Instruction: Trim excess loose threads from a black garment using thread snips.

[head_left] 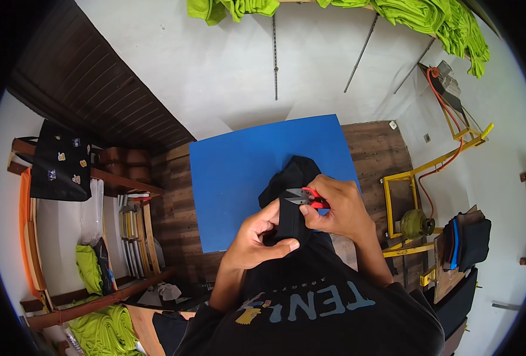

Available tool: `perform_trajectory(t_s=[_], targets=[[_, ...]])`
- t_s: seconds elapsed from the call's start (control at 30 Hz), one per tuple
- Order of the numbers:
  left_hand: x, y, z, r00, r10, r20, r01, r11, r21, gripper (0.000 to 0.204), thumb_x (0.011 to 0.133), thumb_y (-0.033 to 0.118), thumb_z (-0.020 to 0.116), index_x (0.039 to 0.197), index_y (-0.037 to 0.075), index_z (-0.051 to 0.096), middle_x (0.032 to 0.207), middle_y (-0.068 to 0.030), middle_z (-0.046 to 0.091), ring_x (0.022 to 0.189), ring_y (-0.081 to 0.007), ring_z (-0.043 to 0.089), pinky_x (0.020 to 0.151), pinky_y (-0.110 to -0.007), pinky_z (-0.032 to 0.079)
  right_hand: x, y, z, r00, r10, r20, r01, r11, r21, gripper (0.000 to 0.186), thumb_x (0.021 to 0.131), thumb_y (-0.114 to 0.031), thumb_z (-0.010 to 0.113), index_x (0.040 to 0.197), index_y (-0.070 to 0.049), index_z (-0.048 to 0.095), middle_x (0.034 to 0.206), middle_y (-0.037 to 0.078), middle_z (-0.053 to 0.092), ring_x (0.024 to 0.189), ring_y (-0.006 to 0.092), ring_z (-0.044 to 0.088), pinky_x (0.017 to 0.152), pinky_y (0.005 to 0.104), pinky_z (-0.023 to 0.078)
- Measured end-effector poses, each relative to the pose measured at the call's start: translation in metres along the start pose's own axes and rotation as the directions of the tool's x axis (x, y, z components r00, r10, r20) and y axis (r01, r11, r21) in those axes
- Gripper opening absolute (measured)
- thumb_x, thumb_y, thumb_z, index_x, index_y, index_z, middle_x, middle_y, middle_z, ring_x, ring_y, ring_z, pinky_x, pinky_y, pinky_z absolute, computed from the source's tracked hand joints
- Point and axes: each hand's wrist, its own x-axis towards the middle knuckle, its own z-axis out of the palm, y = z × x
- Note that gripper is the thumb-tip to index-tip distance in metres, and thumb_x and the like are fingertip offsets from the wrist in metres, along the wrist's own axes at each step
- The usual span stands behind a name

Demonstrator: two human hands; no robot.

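Much of the black garment was hard to read: its folds merged into one dark mass, and its lower part ran into the person's own black shirt at the bottom edge of the picture. The left hand was closed on a fold of that garment, thumb across the front, fingers hidden behind the cloth. The right hand, just to the right of the left and slightly above it, was closed around small red-handled snips; only the steel blades and a sliver of red showed past the fingers, the blade tips resting against the cloth. Whether the blades were parted could not be made out.

Beyond both hands lay a blue rectangular board on the dark wooden counter; the garment covered the board's near right part, while its left half and far edge stayed bare. To the far left of the left hand, a black bag with small coloured patches hung on a shelf, and lime-green cloth was stacked below. Right of the right hand stood a yellow metal frame with a green gas cylinder, and past it a stack of dark folded cloth.
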Motion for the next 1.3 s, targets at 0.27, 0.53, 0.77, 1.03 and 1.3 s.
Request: perform_trajectory(t_s=[0.27,0.53,0.77,1.03,1.3], targets=[[-0.003,0.003,-0.003,0.997,-0.037,0.061,0.036,0.999,0.015,0.079,0.075,-0.005,0.070,0.143,-0.006,0.030,0.099,-0.0008,0.057,0.088,-0.0049,0.049,0.079,-0.021,0.038,-0.002,0.000,-0.001,0.998,0.012,0.058,-0.012,1.000,-0.004,0.023,0.073,-0.019,0.071,0.076,-0.004,0.055,0.063,0.008,0.050,0.049,0.0263,0.052,0.045,0.0337,0.041],[0.000,0.004,-0.001,0.995,-0.074,0.061,0.077,0.995,-0.058,0.086,0.072,-0.003,0.071,0.145,-0.004,0.026,0.098,0.0008,0.056,0.085,-0.0040,0.049,0.076,-0.021,0.038,-0.002,-0.003,0.006,0.999,0.032,0.043,-0.034,0.999,0.042,0.023,0.074,-0.020,0.072,0.076,-0.004,0.055,0.063,0.007,0.051,0.050,0.0268,0.053,0.045,0.0342,0.042],[0.004,-0.008,0.003,0.987,0.132,-0.089,-0.132,0.991,0.003,0.039,0.088,0.010,0.067,0.123,-0.004,0.055,0.107,-0.0037,0.051,0.092,-0.0063,0.046,0.076,-0.021,0.037,0.000,-0.003,0.005,0.999,-0.034,-0.032,0.033,0.999,-0.030,0.023,0.074,-0.020,0.071,0.075,-0.004,0.055,0.063,0.007,0.051,0.049,0.0255,0.053,0.044,0.0338,0.042],[0.003,-0.003,0.008,0.961,0.102,-0.258,-0.084,0.993,0.079,0.016,0.091,0.003,0.062,0.105,-0.005,0.062,0.084,0.0018,0.048,0.075,-0.0053,0.038,0.064,-0.021,0.031,-0.001,-0.007,0.003,0.998,-0.070,0.006,0.070,0.995,-0.074,0.024,0.074,-0.022,0.071,0.074,-0.005,0.054,0.062,0.006,0.051,0.047,0.0239,0.052,0.042,0.0326,0.041],[0.001,0.000,0.006,0.973,0.042,-0.227,-0.044,0.999,-0.004,0.033,0.088,-0.001,0.063,0.121,-0.005,0.056,0.098,-0.0004,0.057,0.088,-0.0050,0.051,0.079,-0.020,0.040,0.002,-0.007,0.008,1.000,-0.015,-0.009,0.015,1.000,-0.020,0.020,0.073,-0.016,0.071,0.075,-0.003,0.056,0.062,0.008,0.051,0.049,0.0237,0.052,0.044,0.0317,0.039]])
